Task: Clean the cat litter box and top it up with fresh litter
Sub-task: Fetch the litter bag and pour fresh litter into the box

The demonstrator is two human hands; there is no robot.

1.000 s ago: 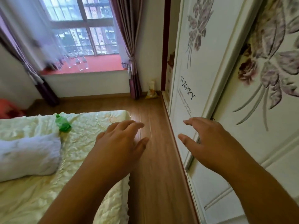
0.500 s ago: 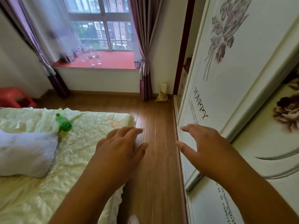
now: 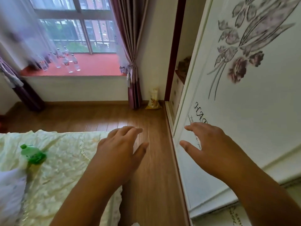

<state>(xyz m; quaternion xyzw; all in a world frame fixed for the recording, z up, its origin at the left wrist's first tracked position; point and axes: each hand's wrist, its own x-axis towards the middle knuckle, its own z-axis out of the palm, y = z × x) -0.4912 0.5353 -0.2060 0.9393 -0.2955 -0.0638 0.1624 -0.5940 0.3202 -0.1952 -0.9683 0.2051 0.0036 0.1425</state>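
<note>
Reaching forward, both hands are empty, palms down, held apart over the strip of wooden floor (image 3: 146, 160). Left hand (image 3: 120, 154): fingers straight and loosely spread, thumb out to the side, gripping nothing; it hovers over the bed's outer edge and the floor beside it. Right hand (image 3: 210, 149): fingers extended, slightly fanned, thumb apart, also gripping nothing; it is in front of the wardrobe door (image 3: 244, 111), and contact with the panel cannot be told.

Bed (image 3: 65, 160) taken as landmark. On its pale yellow cover, well left of the left hand, lies a green bottle (image 3: 33, 154); a white pillow (image 3: 11, 193) sits just nearer the camera from it. Right of the bed runs the floor strip, then the white sliding wardrobe door with a purple flower print and dark lettering.

Beyond the bed's far end: a window (image 3: 78, 25) with a red sill (image 3: 91, 66) carrying several clear bottles (image 3: 68, 62), and a purple curtain (image 3: 130, 54). A yellow bag (image 3: 153, 100) stands on the floor in the far corner, between curtain and wardrobe; its contents cannot be read. No litter box in view.
</note>
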